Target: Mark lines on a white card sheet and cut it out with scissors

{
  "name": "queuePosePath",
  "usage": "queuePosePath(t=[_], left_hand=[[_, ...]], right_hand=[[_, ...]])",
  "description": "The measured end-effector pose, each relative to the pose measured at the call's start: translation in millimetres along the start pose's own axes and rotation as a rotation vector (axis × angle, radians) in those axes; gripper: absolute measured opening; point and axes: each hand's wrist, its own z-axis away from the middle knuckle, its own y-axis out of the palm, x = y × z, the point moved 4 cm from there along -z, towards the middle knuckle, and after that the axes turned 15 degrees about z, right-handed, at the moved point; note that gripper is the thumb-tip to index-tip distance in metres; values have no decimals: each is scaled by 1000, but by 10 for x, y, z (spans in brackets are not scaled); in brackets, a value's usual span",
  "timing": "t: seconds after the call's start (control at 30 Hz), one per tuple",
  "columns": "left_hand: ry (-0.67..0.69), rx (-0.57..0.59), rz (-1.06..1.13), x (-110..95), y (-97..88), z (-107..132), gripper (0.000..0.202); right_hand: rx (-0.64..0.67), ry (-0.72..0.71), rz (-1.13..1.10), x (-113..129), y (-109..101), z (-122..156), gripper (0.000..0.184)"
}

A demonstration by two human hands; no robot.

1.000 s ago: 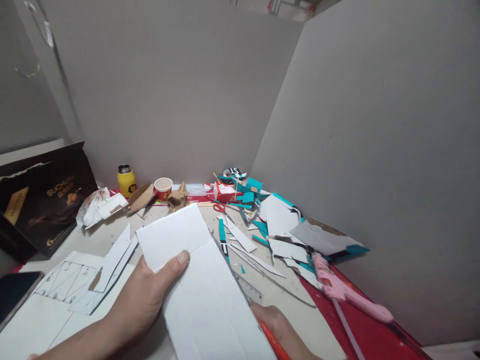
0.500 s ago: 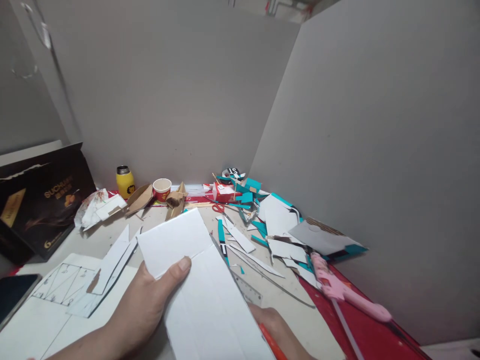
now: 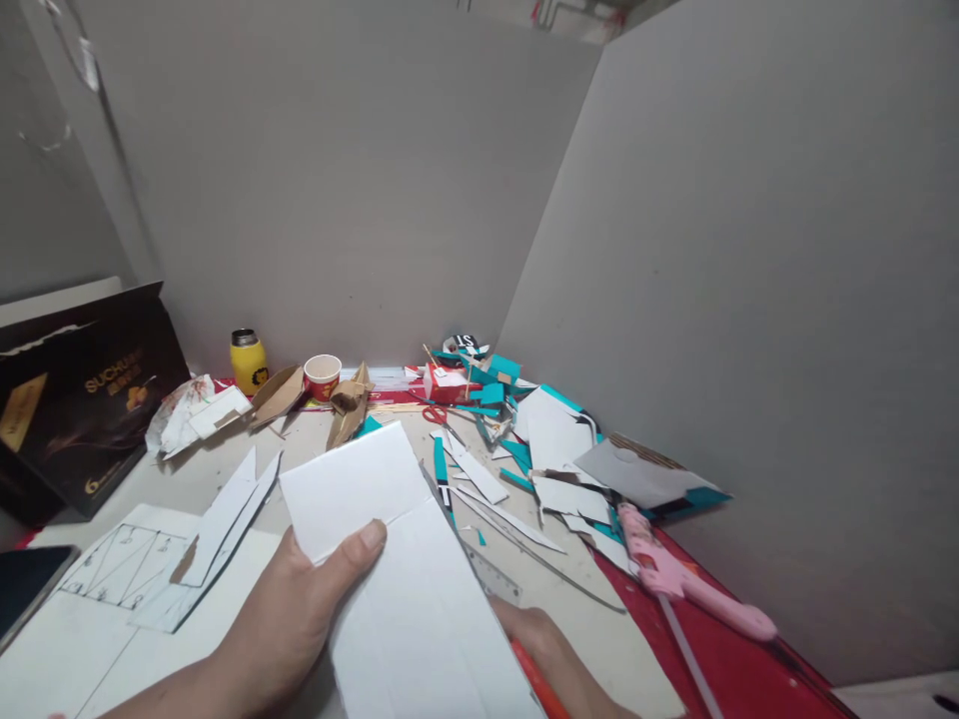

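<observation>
My left hand [image 3: 300, 609] grips a folded piece of white cardboard [image 3: 420, 599], the thumb pressed flat on its face near a crease. The cardboard is tilted up above the table, its far edge pointing away from me. At its lower right edge, my right hand [image 3: 550, 649] is closed around a red-orange tool [image 3: 540, 681]; most of it is hidden by the cardboard and the fingers, so its exact kind cannot be made out. A clear ruler [image 3: 494, 577] lies just beyond the right hand.
Several cardboard scraps [image 3: 573, 496] and red-handled scissors [image 3: 436, 414] cover the right side. A pink glue gun [image 3: 674, 579] lies at the right edge. Leftward are a drawn sheet [image 3: 124, 559], a phone [image 3: 30, 589] and a black box [image 3: 90, 399]. A yellow bottle [image 3: 247, 361] and paper cup [image 3: 323, 377] stand behind.
The cardboard and my left hand have shifted slightly right and down. My right hand, with the red-orange tool, has moved a little left along the cardboard's edge.
</observation>
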Motion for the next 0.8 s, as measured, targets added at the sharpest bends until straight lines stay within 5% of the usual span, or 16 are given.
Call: queuePosePath(t=[0.47, 0.8], left_hand=[[24, -67, 36, 52, 1, 0, 74], [-18, -46, 76, 52, 42, 17, 74]], right_hand=[[8, 2, -1, -66, 14, 29, 48], [35, 42, 8, -382, 222, 19, 45]])
